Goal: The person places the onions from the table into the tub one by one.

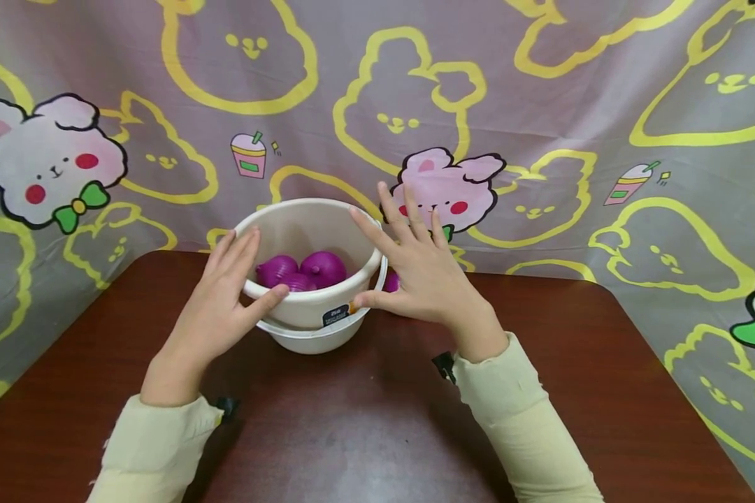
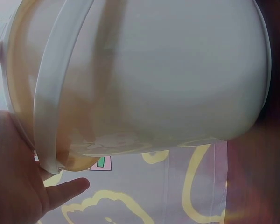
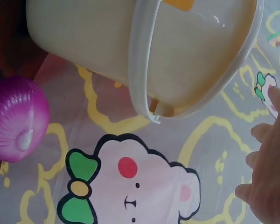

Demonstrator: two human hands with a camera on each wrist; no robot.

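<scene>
A white plastic bucket (image 1: 289, 307) stands toward the back of the table, its handle (image 1: 314, 334) hanging down round the front. Several purple onions (image 1: 323, 268) lie inside it. My left hand (image 1: 217, 304) is at the bucket's left side, thumb over the front rim and fingers extended along the left rim; whether it touches is unclear. Over the right side, my right hand (image 1: 424, 276) spreads its fingers wide, holding nothing; its thumb is near the dark label (image 1: 335, 316). Another purple onion (image 3: 19, 119) sits on the table right of the bucket, mostly hidden by my right hand in the head view.
The brown table (image 1: 365, 426) has rounded back corners. Behind it hangs a grey curtain (image 1: 327, 140) with yellow outlines and cartoon rabbits, close to the bucket.
</scene>
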